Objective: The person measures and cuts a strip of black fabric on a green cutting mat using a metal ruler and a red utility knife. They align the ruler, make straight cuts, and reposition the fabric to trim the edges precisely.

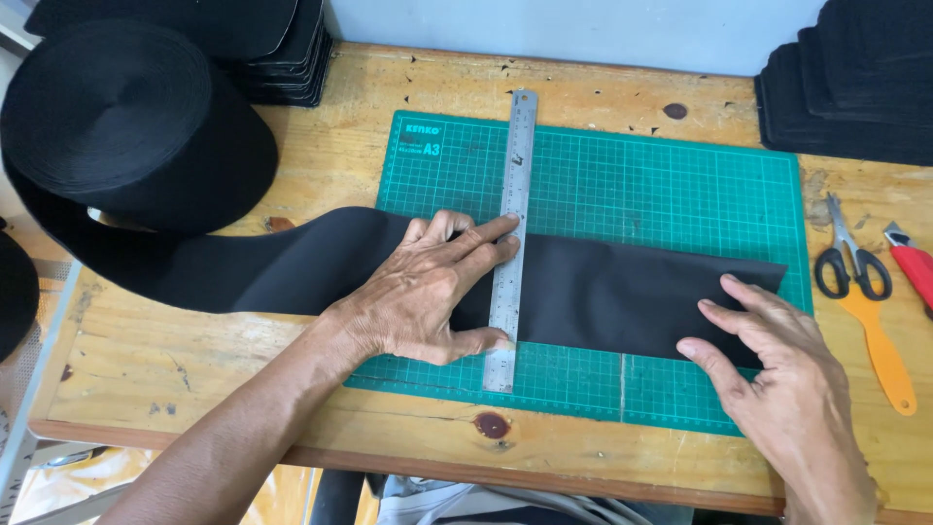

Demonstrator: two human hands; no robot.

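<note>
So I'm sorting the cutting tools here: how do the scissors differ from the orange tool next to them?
The scissors have black loop handles and short metal blades pointing away from the person; the orange tool has one long flat handle and no loops. The scissors lie farther from the table's near edge, while the orange tool reaches closer to it. Both rest untouched on the wooden table, right of the green cutting mat.

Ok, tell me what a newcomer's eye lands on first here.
First the wide black band stretched across the green cutting mat, fed from a big black roll at the bench's far left. Next, the steel ruler laid across the band, pinned by the left hand, while the right hand flattens the band's free end. Scissors and an orange-handled cutter lie right of the mat.
</note>
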